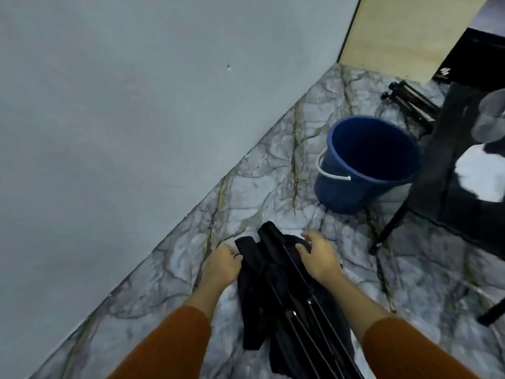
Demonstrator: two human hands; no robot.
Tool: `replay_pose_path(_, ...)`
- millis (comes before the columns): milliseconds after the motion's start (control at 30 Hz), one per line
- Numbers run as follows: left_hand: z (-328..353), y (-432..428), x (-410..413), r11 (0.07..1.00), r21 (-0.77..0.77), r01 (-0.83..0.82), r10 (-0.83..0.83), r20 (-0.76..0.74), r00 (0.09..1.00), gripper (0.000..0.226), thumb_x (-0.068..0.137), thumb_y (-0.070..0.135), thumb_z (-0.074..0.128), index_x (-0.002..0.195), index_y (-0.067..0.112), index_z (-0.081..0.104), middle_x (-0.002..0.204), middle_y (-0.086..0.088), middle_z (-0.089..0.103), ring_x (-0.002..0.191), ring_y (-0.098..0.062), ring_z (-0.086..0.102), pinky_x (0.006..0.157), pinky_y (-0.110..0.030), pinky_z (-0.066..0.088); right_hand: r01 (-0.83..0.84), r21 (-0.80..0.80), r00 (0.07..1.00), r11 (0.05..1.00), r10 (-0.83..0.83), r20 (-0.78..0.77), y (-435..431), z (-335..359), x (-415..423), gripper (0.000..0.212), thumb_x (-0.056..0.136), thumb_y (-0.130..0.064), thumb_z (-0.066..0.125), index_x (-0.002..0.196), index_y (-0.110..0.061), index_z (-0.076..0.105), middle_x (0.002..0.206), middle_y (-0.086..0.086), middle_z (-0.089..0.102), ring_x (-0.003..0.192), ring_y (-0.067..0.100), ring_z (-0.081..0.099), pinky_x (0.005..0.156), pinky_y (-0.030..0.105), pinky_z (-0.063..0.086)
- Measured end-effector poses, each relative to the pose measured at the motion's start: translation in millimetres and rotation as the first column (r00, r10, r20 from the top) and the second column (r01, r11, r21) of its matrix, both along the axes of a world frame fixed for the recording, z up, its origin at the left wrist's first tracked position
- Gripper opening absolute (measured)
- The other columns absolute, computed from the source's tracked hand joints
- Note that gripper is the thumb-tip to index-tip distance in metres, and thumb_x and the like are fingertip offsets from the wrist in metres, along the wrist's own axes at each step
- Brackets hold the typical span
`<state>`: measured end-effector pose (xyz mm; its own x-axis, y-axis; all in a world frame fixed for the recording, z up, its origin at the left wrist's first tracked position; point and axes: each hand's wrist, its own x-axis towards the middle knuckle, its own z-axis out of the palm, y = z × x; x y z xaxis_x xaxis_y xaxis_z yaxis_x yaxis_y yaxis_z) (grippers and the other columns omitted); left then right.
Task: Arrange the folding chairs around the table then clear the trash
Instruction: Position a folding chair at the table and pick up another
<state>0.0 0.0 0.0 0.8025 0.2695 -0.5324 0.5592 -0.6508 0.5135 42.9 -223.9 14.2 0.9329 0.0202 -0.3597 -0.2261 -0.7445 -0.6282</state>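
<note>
Low in the centre of the frame, both hands are on a folding chair (284, 291), which is collapsed into a dark bundle of fabric and thin metal rods, approx. upright over the marble floor (273, 170). The left hand (222, 265) has its fingers curled shut around the left upper part of the fabric. The right hand (319, 258) lies on the right upper part w/ fingers half bent and spread, touching the cloth; if it really grips, I cannot tell.

At right of the frame stands the tabletop (461, 149), black, w/ something white and a clear item on it, too blurred to name. A blue bucket (366, 162) w/ a white handle stands on the floor just beside the table's left edge, near the grey wall (123, 105).

The step in hand seems to be the first one: opening this chair, the trash not yet touched. The next move prob. calls for pulling both hands apart so the frame spreads, then setting the chair near the table w/o hitting the bucket.
</note>
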Motion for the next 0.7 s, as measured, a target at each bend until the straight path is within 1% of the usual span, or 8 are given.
replay_pose_path(67,-56.5,-4.6,14.0,0.988,-0.092,-0.123,0.125,0.008,0.992,0.018,0.093,0.029,0.059,0.097,0.012,0.060,0.108,-0.017,0.063,0.096,-0.029,0.060,0.084,-0.034,0.049,-0.006,-0.022,1.000,1.000,0.007,0.021,7.3,-53.5,20.0,0.040,0.095,-0.026,0.056,0.132,-0.012,0.050,0.132,0.009,0.058,0.122,0.027,0.054,0.099,0.039,0.046)
replay_pose_path(100,-87.7,-6.0,24.1,0.980,-0.122,-0.160,0.160,-0.011,0.987,0.035,0.093,0.033,0.060,0.114,0.004,0.057,0.115,-0.016,0.062,0.097,-0.027,0.058,0.083,-0.033,0.046,-0.022,-0.029,0.999,0.999,0.024,0.045,11.7,-81.4,34.7,0.043,0.095,-0.027,0.055,0.135,-0.012,0.048,0.136,0.009,0.055,0.126,0.027,0.050,0.103,0.040,0.044)
replay_pose_path(167,-131.5,-11.7,35.8,0.925,-0.250,-0.287,0.274,-0.086,0.958,0.055,0.090,0.038,0.063,0.127,-0.001,0.049,0.117,-0.015,0.059,0.095,-0.025,0.054,0.080,-0.033,0.044,-0.044,-0.042,0.998,0.998,0.046,0.049,22.0,-126.4,59.9,0.049,0.095,-0.029,0.056,0.139,-0.011,0.044,0.140,0.010,0.051,0.130,0.028,0.047,0.107,0.043,0.041)
replay_pose_path(267,-177.2,-18.0,41.3,0.755,-0.486,-0.441,0.403,-0.186,0.896,0.047,0.088,0.032,0.067,0.122,0.000,0.055,0.099,-0.009,0.064,0.088,-0.025,0.061,0.077,-0.038,0.053,-0.071,-0.010,0.997,0.997,0.071,-0.011,35.3,-173.5,83.5,0.057,0.093,-0.033,0.060,0.141,-0.010,0.040,0.142,0.013,0.049,0.129,0.030,0.048,0.104,0.042,0.043)
replay_pose_path(333,-194.2,-19.2,43.7,0.629,-0.598,-0.497,0.447,-0.245,0.860,0.032,0.090,0.022,0.067,0.115,0.004,0.062,0.103,-0.008,0.071,0.093,-0.024,0.068,0.080,-0.036,0.056,-0.070,-0.004,0.995,0.998,0.069,-0.067,39.3,-196.1,95.9,0.058,0.090,-0.034,0.064,0.138,-0.009,0.043,0.136,0.015,0.054,0.122,0.032,0.054,0.096,0.039,0.047)
replay_pose_path(467,-202.6,-21.9,39.1,0.415,-0.737,-0.533,0.438,-0.351,0.828,0.025,0.087,0.008,0.068,0.111,0.001,0.065,0.108,-0.013,0.073,0.099,-0.026,0.070,0.086,-0.038,0.057,-0.114,-0.077,0.987,0.990,0.104,-0.124,37.9,-217.4,106.9,0.035,0.090,-0.028,0.065,0.115,-0.004,0.059,0.114,0.017,0.065,0.096,0.030,0.061,0.076,0.033,0.047)
replay_pose_path(600,-199.3,-28.4,36.4,0.453,-0.737,-0.502,0.417,-0.323,0.850,0.020,0.083,0.000,0.071,0.103,0.000,0.069,0.105,-0.014,0.074,0.095,-0.025,0.072,0.078,-0.036,0.060,-0.133,-0.111,0.984,0.985,0.119,-0.131,38.3,-212.1,111.4,0.026,0.091,-0.026,0.064,0.102,-0.002,0.062,0.102,0.018,0.067,0.083,0.027,0.059,0.073,0.034,0.049)
replay_pose_path(700,-187.1,-37.0,34.2,0.491,-0.698,-0.521,0.462,-0.299,0.835,0.024,0.082,0.002,0.073,0.105,-0.001,0.067,0.107,-0.015,0.073,0.097,-0.028,0.071,0.087,-0.042,0.058,-0.138,-0.122,0.985,0.983,0.123,-0.125,42.9,-193.5,105.3,0.027,0.091,-0.026,0.064,0.102,-0.001,0.062,0.101,0.017,0.066,0.084,0.029,0.061,0.072,0.035,0.051)
